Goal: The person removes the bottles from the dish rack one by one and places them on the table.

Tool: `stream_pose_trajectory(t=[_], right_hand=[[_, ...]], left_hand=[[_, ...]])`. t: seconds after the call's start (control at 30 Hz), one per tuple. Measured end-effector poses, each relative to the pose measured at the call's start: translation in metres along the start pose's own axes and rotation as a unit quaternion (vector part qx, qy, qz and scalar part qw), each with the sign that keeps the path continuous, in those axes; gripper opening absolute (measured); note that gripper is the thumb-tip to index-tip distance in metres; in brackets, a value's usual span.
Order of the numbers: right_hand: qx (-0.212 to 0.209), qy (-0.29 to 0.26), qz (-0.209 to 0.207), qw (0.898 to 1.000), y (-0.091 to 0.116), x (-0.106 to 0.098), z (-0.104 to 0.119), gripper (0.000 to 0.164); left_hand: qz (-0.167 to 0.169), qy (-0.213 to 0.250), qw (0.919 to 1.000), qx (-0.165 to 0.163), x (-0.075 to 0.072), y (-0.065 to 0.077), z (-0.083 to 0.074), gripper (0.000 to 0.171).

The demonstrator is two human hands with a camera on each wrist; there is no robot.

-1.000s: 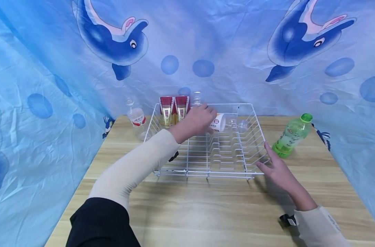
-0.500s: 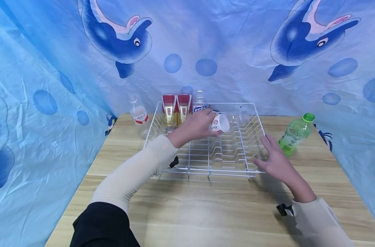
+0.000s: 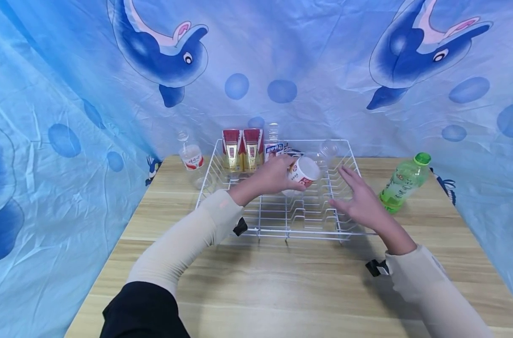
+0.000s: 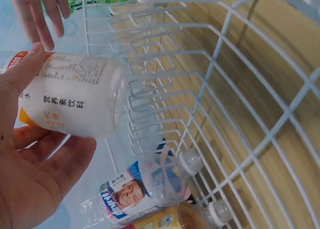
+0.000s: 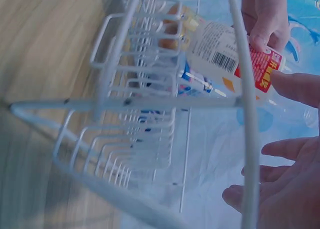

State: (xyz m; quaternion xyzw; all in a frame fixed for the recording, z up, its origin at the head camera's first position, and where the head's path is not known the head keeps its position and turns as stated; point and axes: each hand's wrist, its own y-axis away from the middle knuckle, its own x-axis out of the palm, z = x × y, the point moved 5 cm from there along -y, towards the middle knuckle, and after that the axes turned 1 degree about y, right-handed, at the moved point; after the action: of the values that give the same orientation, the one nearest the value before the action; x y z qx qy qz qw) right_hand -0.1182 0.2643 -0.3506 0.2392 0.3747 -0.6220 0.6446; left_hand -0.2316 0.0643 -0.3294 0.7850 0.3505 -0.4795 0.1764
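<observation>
My right wrist feed is dim and hazy, the nearest bar of the rack (image 5: 251, 144) soft. The left one gives me readable print on the white bottle (image 4: 75, 94). My head view is brighter, apparently lit from above: pale glare on the counter (image 3: 265, 286), soft shadows below the rack and beside the right sleeve (image 3: 434, 291).

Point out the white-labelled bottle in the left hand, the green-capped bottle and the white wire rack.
White-labelled bottle (image 4: 75, 94): left wrist view, on the printed label.
Green-capped bottle (image 3: 403, 183): head view, on the labelled body.
White wire rack (image 5: 252, 149): right wrist view, on the thick near rail.
</observation>
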Motion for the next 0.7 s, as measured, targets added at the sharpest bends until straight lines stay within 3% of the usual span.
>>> stream_pose_trajectory(t=[0.3, 0.47, 0.7], right_hand=[[-0.007, -0.104, 0.009, 0.994, -0.014, 0.008, 0.009, 0.088], [-0.032, -0.133, 0.006, 0.991, -0.020, 0.016, 0.014, 0.086], [-0.011, -0.163, 0.008, 0.986, -0.022, 0.020, 0.020, 0.082]], left_hand=[[0.000, 0.138, 0.9899, 0.033, 0.007, 0.004, -0.001, 0.067], [0.001, 0.166, 0.9849, 0.049, 0.010, 0.006, -0.004, 0.070], [0.006, 0.178, 0.9818, 0.066, 0.015, 0.007, -0.007, 0.070]])
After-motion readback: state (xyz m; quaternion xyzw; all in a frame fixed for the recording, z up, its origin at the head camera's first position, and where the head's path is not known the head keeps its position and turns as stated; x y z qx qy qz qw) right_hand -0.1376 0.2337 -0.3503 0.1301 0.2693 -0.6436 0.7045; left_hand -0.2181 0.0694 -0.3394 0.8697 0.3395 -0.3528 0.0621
